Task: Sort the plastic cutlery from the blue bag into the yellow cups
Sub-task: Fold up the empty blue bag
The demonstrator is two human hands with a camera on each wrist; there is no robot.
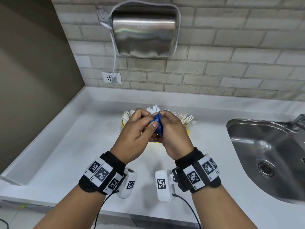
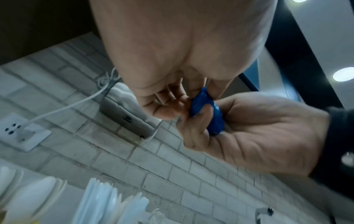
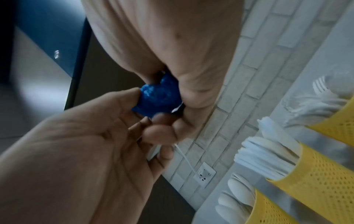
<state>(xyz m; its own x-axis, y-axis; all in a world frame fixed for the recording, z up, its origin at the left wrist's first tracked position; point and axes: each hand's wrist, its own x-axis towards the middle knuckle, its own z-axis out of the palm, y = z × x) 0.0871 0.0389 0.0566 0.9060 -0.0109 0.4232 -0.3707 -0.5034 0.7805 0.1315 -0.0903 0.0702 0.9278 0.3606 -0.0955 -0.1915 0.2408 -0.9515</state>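
Observation:
Both hands meet above the white counter (image 1: 74, 154) and squeeze the blue bag (image 1: 158, 124), crumpled into a small wad. My left hand (image 1: 148, 120) pinches it with the thumb on top; my right hand (image 1: 165, 121) curls round its other side. The wrist views show the same wad (image 2: 208, 115) (image 3: 159, 98) pressed between the fingers. Behind the hands stand three yellow mesh cups (image 3: 325, 174), mostly hidden in the head view. They hold white plastic spoons (image 1: 127, 115), knives (image 1: 154, 109) and forks (image 1: 187, 119).
A steel sink (image 1: 264, 146) is set into the counter at the right, with a faucet (image 1: 298, 119) at its far edge. A metal hand dryer (image 1: 143, 30) hangs on the brick wall, its cable plugged into a socket (image 1: 111, 78).

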